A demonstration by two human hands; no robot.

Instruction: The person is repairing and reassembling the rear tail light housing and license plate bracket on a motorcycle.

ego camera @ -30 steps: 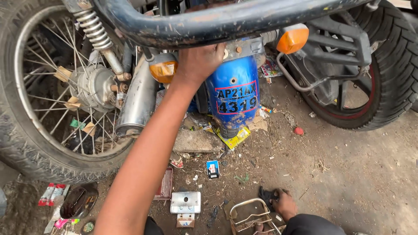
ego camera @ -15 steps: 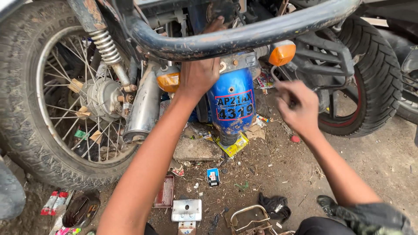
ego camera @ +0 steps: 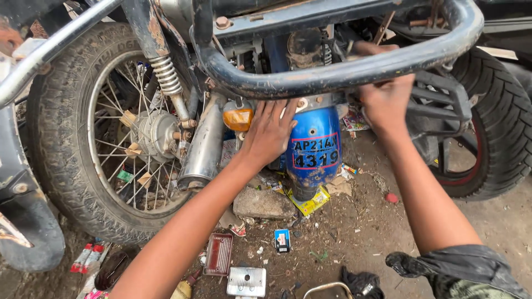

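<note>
My left hand (ego camera: 270, 134) lies flat with spread fingers on the upper left of a blue rear mudguard (ego camera: 311, 187) of a motorcycle, next to an orange indicator (ego camera: 238, 119). The mudguard carries a number plate. My right hand (ego camera: 386, 101) reaches up at the mudguard's right side, behind the dark curved grab rail (ego camera: 332, 77). The rail hides its fingers, so I cannot see whether they grip anything.
A spoked rear wheel (ego camera: 61, 138), shock spring (ego camera: 163, 75) and chrome exhaust (ego camera: 205, 149) are on the left. Another tyre (ego camera: 499, 127) stands right. On the dirt lie a stone (ego camera: 263, 202), a red lamp lens (ego camera: 219, 253), a chrome part (ego camera: 246, 279), a black cloth (ego camera: 360, 282) and litter.
My right hand came up from the ground to the mudguard's right side under the rail. My left hand stayed on the mudguard and its fingers spread. The view moved closer.
</note>
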